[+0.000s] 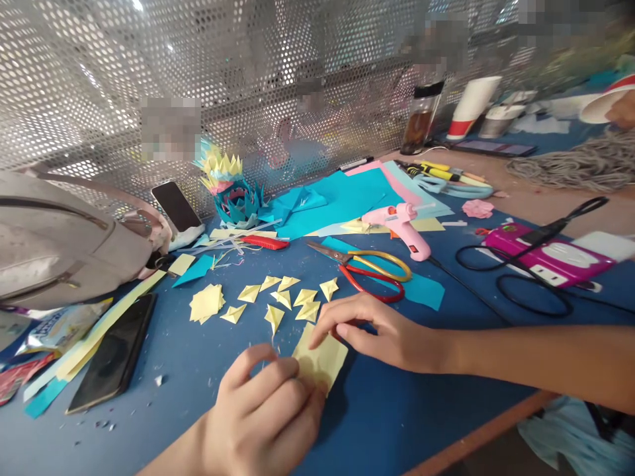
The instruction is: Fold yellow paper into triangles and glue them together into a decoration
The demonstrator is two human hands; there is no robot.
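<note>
At the far left of the frame we see a grey bag [54, 244] slumped on the blue table [397, 410], with a dark phone [115, 354] lying flat below it beside long yellow and teal paper strips [94, 337]. A second phone [176, 206] leans against the perforated metal screen [99, 79] in the upper left. Just right of it stands a teal and yellow paper crown [231, 188], and in front of that lies a red utility knife [265, 242].

Toward the centre we find a scatter of small folded yellow pieces [278, 297] on the table — a flat stack at its left end, pointed folds to the right.

Low in the middle, our left hand [262, 413] curls its fingers closed over the lower left edge of a yellow paper square [321, 360], thumb pressed against it. Our right hand [381, 334] comes in from the right, fingers bent down onto the sheet's upper edge, pinching it — so both hands grip the same sheet, which lies just above the table near the front edge.

Behind the right hand lie red-handled scissors [370, 268], then a pink glue gun [401, 225] resting on teal paper sheets [342, 195]. Further right we see black scissors [536, 264] and a magenta case [550, 254]; a dark jar [421, 119] and a white cup [471, 106] stand in the upper right.
</note>
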